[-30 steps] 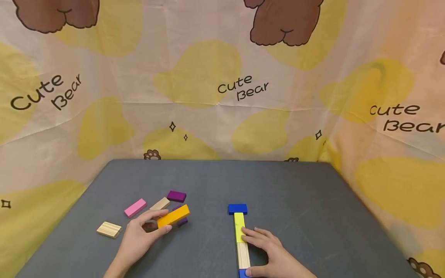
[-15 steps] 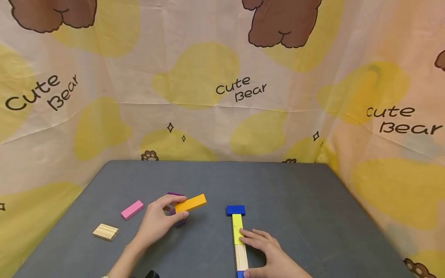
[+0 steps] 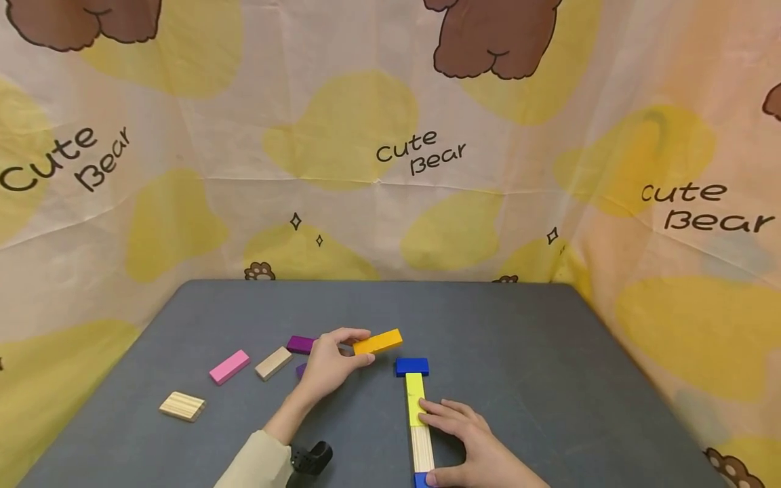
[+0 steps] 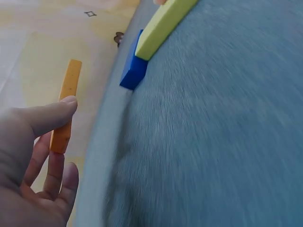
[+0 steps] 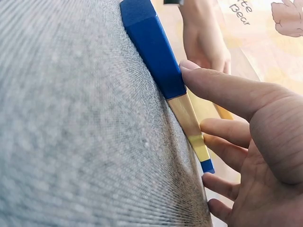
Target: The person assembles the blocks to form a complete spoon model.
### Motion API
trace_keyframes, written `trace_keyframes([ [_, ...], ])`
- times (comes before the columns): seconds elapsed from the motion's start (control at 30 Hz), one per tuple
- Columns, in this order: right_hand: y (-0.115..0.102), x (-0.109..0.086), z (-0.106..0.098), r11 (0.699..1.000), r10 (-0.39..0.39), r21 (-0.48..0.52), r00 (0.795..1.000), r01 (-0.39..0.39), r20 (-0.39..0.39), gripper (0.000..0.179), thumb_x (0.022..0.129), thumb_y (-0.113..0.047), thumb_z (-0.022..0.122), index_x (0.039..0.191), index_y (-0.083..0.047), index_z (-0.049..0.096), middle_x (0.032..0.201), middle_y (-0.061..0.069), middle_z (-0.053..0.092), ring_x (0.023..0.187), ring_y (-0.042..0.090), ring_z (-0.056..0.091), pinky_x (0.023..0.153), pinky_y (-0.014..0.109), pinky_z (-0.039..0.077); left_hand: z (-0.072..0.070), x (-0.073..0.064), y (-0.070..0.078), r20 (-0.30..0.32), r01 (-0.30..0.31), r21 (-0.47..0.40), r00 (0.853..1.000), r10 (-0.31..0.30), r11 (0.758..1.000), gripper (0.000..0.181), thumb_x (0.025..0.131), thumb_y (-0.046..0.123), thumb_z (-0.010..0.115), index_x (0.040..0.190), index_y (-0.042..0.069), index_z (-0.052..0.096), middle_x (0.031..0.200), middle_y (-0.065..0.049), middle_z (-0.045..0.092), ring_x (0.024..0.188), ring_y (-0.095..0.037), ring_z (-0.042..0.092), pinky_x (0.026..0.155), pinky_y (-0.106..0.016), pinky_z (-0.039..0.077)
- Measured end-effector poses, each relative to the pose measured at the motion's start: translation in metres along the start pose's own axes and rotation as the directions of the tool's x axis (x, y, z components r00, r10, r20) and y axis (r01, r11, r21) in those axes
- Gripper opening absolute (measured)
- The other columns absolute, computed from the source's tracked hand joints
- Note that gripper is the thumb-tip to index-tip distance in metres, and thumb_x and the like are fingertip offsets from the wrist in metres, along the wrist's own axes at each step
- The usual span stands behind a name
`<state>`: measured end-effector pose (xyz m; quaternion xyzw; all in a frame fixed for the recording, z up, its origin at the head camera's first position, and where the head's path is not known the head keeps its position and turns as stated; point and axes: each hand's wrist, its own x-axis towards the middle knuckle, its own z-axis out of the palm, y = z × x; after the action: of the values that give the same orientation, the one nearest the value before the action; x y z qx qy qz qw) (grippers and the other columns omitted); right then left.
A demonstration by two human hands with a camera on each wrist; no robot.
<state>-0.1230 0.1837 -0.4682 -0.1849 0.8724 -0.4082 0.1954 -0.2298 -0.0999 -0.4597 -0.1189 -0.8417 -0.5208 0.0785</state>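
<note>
My left hand (image 3: 331, 364) pinches an orange block (image 3: 377, 341) between thumb and fingers, held above the table just behind and left of the far blue block (image 3: 412, 367). That blue block lies crosswise at the end of a row. Running toward me from it are a yellow block (image 3: 414, 393), a plain wooden block (image 3: 422, 449) and a near blue block (image 5: 154, 54), partly cut off in the head view. Against the right side of this row rests my right hand (image 3: 466, 444). Its thumb touches the near blue block, and its fingertips touch the yellow one.
Left on the dark grey table (image 3: 518, 339) lie a pink block (image 3: 229, 367), two wooden blocks, one pale (image 3: 273, 363) and one striped (image 3: 182, 406), and two purple blocks (image 3: 300, 344), partly hidden by my left hand. A printed curtain (image 3: 342, 135) surrounds the table's back and sides.
My left hand has carried the orange block right and farther back, from above the loose blocks to beside the row's far end. The right hand has stayed on the row.
</note>
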Motion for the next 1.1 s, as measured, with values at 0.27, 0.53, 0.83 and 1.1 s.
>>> trace_keyframes([
  [0.27,-0.002,0.001,0.0,0.999,0.031,0.008,0.999,-0.031,0.009,0.073,0.075,-0.05,0.082,0.141,-0.039,0.053,0.148,-0.022,0.037,0.139,0.038,0.021,0.095,0.074,0.024,0.028,0.022,0.005,0.026,0.058,-0.068,0.998,-0.056,0.996,0.038,0.078,0.02,0.086,0.113,0.012,0.075,0.107,0.003,0.07,0.096,-0.021,0.061,0.082,-0.037,0.051],
  [0.53,-0.002,0.002,0.0,0.999,0.034,0.023,0.999,-0.035,0.023,0.072,0.077,-0.05,0.081,0.142,-0.04,0.052,0.149,-0.023,0.036,0.139,0.038,0.021,0.095,0.075,0.024,0.047,0.031,0.008,0.133,0.025,-0.058,0.991,-0.017,0.998,0.035,0.081,0.019,0.083,0.114,0.011,0.074,0.108,0.003,0.07,0.095,-0.02,0.059,0.084,-0.037,0.05],
  [0.83,-0.001,0.003,0.0,0.999,0.027,0.016,0.999,-0.027,0.028,0.07,0.076,-0.048,0.082,0.14,-0.038,0.054,0.148,-0.022,0.037,0.138,0.039,0.023,0.094,0.075,0.025,0.047,0.035,-0.004,0.208,-0.019,-0.011,0.978,0.021,1.0,0.029,0.088,0.015,0.076,0.115,0.004,0.072,0.106,-0.003,0.07,0.093,-0.02,0.062,0.084,-0.037,0.051],
  [1.1,-0.001,0.003,0.001,1.0,0.012,-0.01,1.0,-0.012,0.024,0.071,0.077,-0.047,0.082,0.141,-0.035,0.054,0.149,-0.019,0.038,0.136,0.039,0.025,0.095,0.074,0.026,0.045,0.032,-0.01,0.276,-0.002,-0.053,0.961,0.017,0.999,0.022,0.094,0.01,0.068,0.114,0.003,0.071,0.109,-0.007,0.069,0.085,-0.018,0.064,0.074,-0.029,0.053],
])
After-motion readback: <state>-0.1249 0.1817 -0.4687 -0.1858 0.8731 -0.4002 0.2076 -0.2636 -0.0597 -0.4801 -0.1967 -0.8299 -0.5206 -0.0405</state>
